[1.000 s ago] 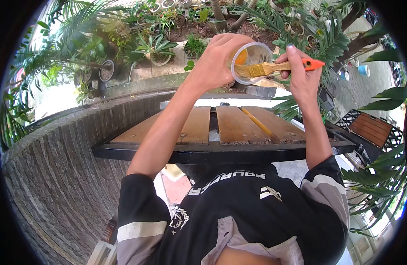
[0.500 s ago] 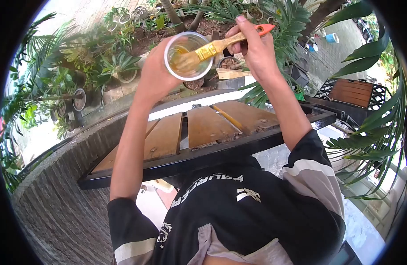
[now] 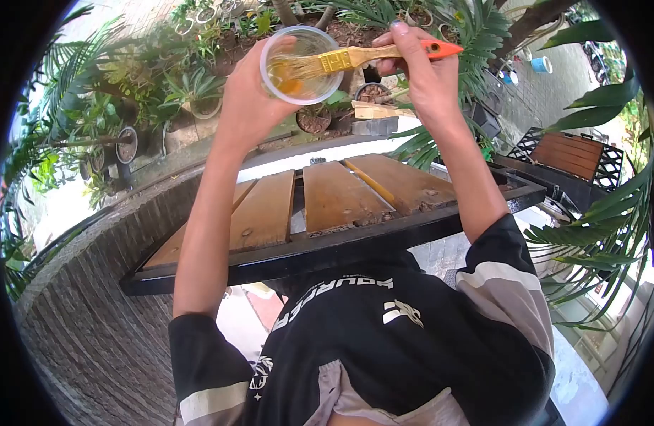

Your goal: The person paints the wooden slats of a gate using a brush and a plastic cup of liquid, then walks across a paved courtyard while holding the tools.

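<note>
My left hand (image 3: pixel 252 99) is wrapped round a clear plastic cup (image 3: pixel 320 91), tilted so that its mouth faces me. A little amber liquid (image 3: pixel 290 85) lies in the bottom. My right hand (image 3: pixel 425 71) grips a paintbrush (image 3: pixel 373 55) by its wooden handle, which has an orange-red end. The brush's yellow ferrule is at the cup's rim, and its pale bristles reach inside over the liquid. Below both hands is a table of varnished wooden slats (image 3: pixel 341 199) in a black metal frame (image 3: pixel 327 252); its slats look rough and worn at the near ends.
A curved, ridged grey wall (image 3: pixel 93 312) runs along the left. Potted plants (image 3: pixel 199 99) and garden soil lie beyond the table. Palm leaves (image 3: pixel 590 234) hang at the right, near a brown slatted panel with black lattice (image 3: pixel 565 153). A blue bucket (image 3: pixel 541 64) stands farther back.
The cup has moved slightly up in the view. The brush has swung to a more level angle, and my right hand has shifted a little to the right with it.
</note>
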`<action>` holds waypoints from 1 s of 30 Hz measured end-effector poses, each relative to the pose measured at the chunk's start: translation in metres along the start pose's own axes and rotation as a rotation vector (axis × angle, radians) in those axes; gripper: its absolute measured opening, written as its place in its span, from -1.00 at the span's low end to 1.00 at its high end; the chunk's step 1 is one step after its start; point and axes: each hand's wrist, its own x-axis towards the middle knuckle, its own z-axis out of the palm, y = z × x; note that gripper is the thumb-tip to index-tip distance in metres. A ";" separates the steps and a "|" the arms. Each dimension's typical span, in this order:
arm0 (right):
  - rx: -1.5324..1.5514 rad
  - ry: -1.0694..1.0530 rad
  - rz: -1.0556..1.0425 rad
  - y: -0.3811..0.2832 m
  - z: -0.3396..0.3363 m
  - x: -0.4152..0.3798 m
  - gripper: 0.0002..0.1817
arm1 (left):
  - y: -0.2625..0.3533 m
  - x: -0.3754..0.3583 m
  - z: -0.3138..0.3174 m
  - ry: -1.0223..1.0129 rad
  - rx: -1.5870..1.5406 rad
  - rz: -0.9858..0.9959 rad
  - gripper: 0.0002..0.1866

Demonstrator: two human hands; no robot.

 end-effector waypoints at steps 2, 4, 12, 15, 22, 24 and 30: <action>0.025 0.011 -0.016 0.000 0.001 -0.003 -0.64 | -0.002 -0.001 0.000 0.013 0.019 0.012 -0.31; 0.017 0.021 -0.020 -0.004 0.003 -0.005 -0.65 | -0.005 0.000 0.001 0.040 0.006 0.046 -0.31; -0.050 0.051 -0.015 0.001 -0.001 -0.003 -0.67 | 0.000 -0.002 -0.004 -0.015 0.078 -0.087 -0.30; -0.093 0.060 -0.032 -0.001 0.004 -0.006 -0.68 | -0.004 -0.001 -0.002 -0.004 -0.007 -0.064 -0.28; -0.330 0.034 -0.323 0.007 0.010 -0.015 -0.78 | -0.008 -0.003 0.005 0.032 0.211 0.105 -0.36; -0.436 0.001 -0.470 0.000 0.012 -0.016 -0.84 | -0.009 -0.003 0.007 0.026 0.234 0.095 -0.37; -0.650 -0.102 -0.885 -0.009 0.018 -0.016 -0.90 | -0.009 -0.003 0.005 0.025 0.176 0.098 -0.38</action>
